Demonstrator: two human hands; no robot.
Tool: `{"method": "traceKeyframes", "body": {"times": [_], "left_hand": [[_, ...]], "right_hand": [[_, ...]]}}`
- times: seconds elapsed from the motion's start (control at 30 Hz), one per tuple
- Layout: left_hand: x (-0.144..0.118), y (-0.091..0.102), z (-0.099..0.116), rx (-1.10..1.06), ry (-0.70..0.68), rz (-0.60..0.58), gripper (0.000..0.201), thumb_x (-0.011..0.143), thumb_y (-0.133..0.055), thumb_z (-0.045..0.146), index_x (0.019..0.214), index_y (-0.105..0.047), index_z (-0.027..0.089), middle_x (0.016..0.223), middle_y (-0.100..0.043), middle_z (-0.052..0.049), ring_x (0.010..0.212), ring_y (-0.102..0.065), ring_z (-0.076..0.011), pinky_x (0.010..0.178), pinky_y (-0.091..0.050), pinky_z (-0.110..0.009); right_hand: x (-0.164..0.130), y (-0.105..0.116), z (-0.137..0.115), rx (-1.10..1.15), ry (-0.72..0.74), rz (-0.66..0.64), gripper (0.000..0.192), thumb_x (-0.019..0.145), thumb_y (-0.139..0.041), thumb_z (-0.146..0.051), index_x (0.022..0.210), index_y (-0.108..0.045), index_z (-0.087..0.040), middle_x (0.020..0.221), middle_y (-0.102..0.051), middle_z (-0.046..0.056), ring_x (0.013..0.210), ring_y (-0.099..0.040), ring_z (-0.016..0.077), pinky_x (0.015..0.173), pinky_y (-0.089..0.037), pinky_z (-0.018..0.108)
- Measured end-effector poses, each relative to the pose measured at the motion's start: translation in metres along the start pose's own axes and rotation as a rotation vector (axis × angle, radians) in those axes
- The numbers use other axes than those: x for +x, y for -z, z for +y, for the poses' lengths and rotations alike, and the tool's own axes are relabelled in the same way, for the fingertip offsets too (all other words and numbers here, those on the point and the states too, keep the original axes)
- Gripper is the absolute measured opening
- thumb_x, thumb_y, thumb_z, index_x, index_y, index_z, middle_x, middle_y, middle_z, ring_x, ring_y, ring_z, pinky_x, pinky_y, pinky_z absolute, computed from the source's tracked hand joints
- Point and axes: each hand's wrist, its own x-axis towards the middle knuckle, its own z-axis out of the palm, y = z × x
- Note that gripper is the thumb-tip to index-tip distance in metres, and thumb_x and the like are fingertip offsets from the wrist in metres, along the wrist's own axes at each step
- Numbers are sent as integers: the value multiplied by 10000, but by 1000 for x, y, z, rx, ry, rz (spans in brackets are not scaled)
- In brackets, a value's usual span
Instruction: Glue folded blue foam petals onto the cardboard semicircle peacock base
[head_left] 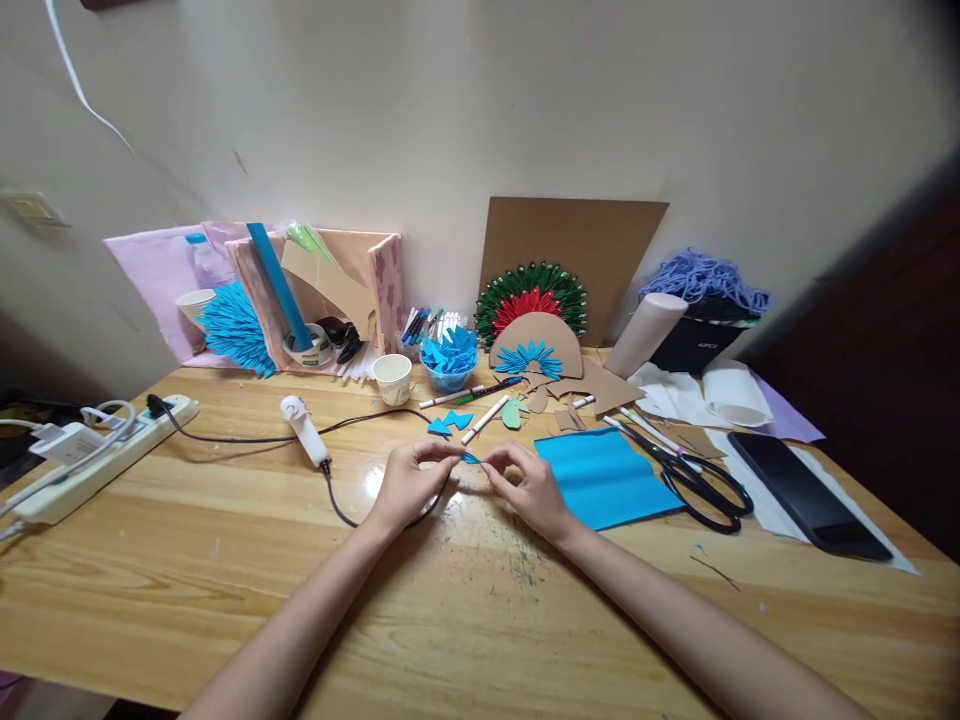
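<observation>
While both hands meet over the middle of the wooden surface [225, 560], a small blue paper piece [470, 458] is pinched between them.

The left hand [411, 485] and the right hand [531, 487] each have their fingers closed on one end of the scrap, which is held just above the surface, near the cord of a white glue gun [304, 430]. The piece looks light, thin and easily creased, so it is best taken by its tips, as here. Just right of it lies one blue paper sheet [604, 478], then one pair of black scissors [701, 478] and one dark phone [806, 492]. Farther back sit two loose blue folded pieces [450, 421], one bowl [448, 376] heaped with more, one paper cup [392, 379] and a few pens [484, 419]. One power strip [97, 455] lies at far left.
</observation>
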Motion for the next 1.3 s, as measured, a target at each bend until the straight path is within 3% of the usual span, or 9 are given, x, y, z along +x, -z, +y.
{"method": "traceKeyframes", "body": {"times": [0.4,0.7,0.87,1.07,1.3], "left_hand": [[-2,8,4,224,-249,-43,121,759,-582,190,830,-680,192,819,-676,-25,756,-608,-139,733,-477,-251],[-2,9,5,225,-242,-39,96,763,-593,227,786,-674,182,777,-674,-24,724,-609,-134,710,-477,-242],[-2,7,5,174,-174,-14,103,746,-604,241,776,-683,182,782,-682,-30,737,-618,-145,722,-481,-252],[1,1,0,-156,86,-7,311,671,-676,334,903,-642,128,808,-680,-68,754,-628,-169,699,-498,-275],[0,-4,4,-299,234,14,370,573,-736,367,816,-635,107,714,-641,-44,668,-599,-145,609,-476,-250]], "right_hand": [[0,1,-2,2,1,7,72,827,-527,-236,784,-573,-202,755,-617,21,687,-575,150,612,-455,251],[0,-1,0,-4,-1,15,82,833,-526,-245,780,-571,-201,751,-613,18,676,-574,145,624,-451,251],[0,0,-1,-10,12,22,84,832,-520,-244,787,-574,-197,743,-612,21,675,-569,146,629,-455,257],[0,1,-2,-4,29,16,67,826,-525,-230,790,-572,-198,731,-602,22,667,-567,147,623,-457,262],[0,1,-2,-6,57,-7,70,823,-523,-230,779,-567,-198,707,-590,16,650,-563,147,614,-452,261]]}}
